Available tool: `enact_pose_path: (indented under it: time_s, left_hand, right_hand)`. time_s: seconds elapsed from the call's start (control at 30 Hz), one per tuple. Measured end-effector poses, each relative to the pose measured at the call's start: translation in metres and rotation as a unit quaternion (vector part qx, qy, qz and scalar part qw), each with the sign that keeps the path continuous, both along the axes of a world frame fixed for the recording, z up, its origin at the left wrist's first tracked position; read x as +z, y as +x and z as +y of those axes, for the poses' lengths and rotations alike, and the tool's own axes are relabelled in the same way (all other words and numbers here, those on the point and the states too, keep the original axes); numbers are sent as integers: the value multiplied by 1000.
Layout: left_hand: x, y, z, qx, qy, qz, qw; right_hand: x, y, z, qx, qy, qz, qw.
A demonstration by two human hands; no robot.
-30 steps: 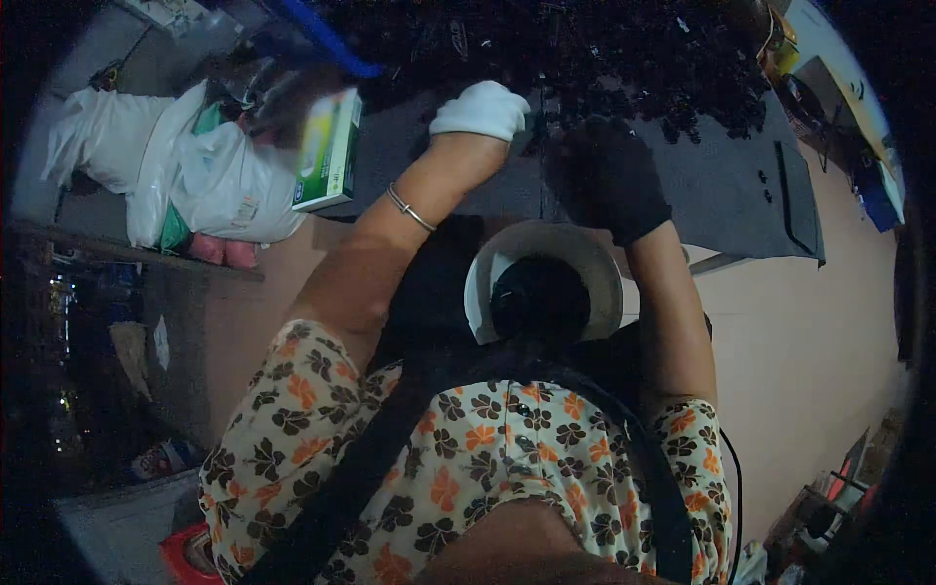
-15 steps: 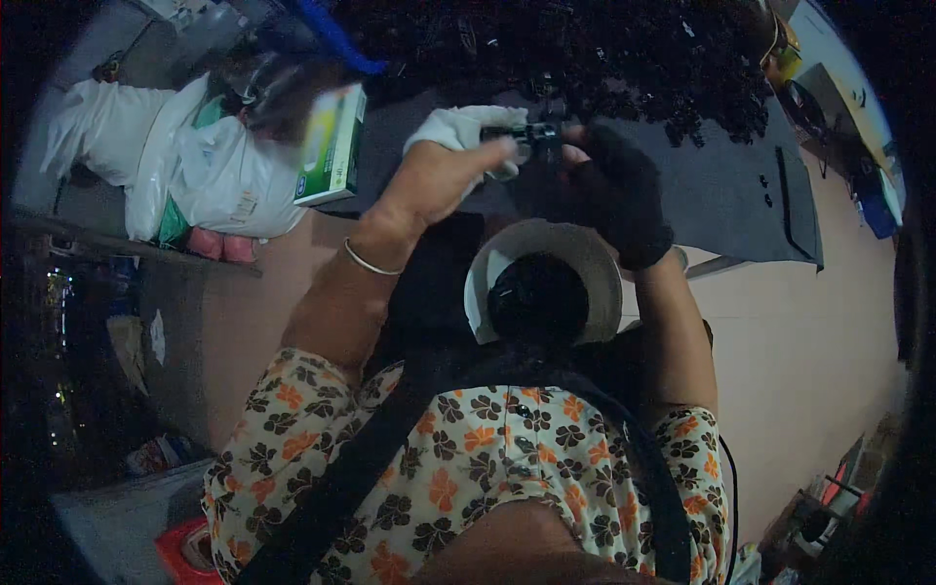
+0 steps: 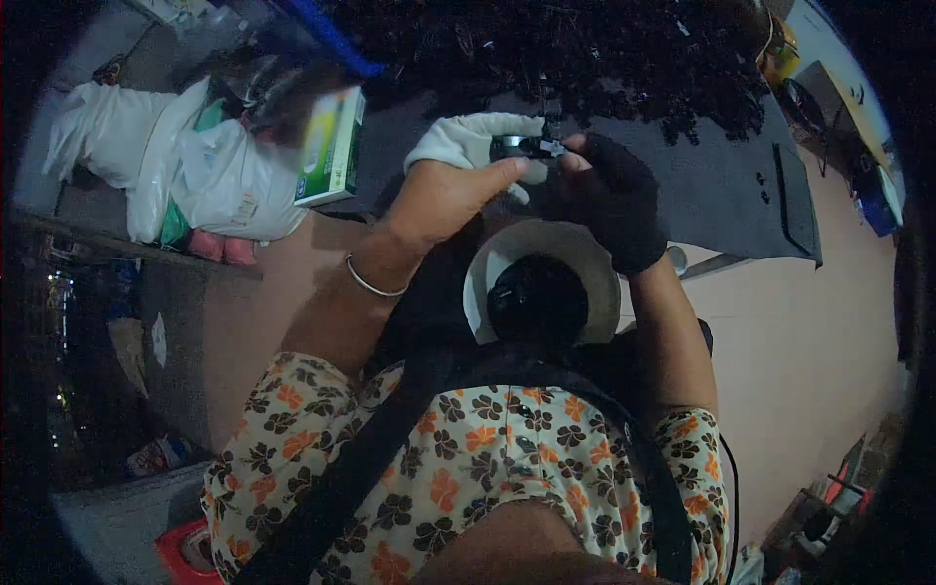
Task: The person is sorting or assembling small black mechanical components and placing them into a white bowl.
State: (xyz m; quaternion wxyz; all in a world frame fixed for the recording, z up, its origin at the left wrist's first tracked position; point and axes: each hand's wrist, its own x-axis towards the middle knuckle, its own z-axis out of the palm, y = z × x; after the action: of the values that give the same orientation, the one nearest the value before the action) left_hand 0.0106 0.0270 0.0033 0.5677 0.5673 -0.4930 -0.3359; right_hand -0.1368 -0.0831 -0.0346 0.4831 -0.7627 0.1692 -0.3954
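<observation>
Above a white bowl (image 3: 585,268), the bare left hand (image 3: 444,195) and black-gloved right hand (image 3: 609,200) pinch a small dark part (image 3: 526,147) between closed fingertips; it lies crosswise, against a white glove (image 3: 468,141).

The bare left hand (image 3: 444,195) and black-gloved right hand (image 3: 609,200) pinched a small dark part (image 3: 526,147), possibly a clip, above a white bowl (image 3: 585,268).
</observation>
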Motion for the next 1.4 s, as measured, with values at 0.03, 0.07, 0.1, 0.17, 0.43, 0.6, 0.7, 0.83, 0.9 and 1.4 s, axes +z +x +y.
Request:
enact_pose_path:
  time_s: [0.03,0.07,0.1,0.17,0.43,0.6,0.7,0.83,0.9,1.4]
  left_hand:
    - [0,0,0,-12,7,25,1000]
    - [1,0,1,-20,14,48,999]
    - [1,0,1,-19,14,47,999]
    - [3,-2,2,-15,0,67,998]
    - [-2,-2,0,18,-27,37,999]
    - [-11,-10,-2,31,-77,58,995]
    - [-11,-16,2,79,-116,-25,990]
    - [-4,-22,8,68,-152,-296,941]
    - [-4,-23,9,72,-138,-383,911]
    - [-11,-12,28,-14,-31,19,999]
  right_hand:
    - [-1,-1,-1,-9,-30,-16,999]
    - [-1,0,-1,-8,-30,-17,999]
    - [-2,1,-1,-7,-23,-16,1000]
    - [-1,2,-1,-6,-16,-16,1000]
    - [4,4,-6,-95,-165,-48,981]
    - [2,5,5,-56,7,8,998]
    - [4,9,16,4,158,-8,987]
    - [-3,6,21,93,256,-39,962]
    - [-1,4,20,104,243,-22,964]
    - [8,-2,12,116,235,32,965]
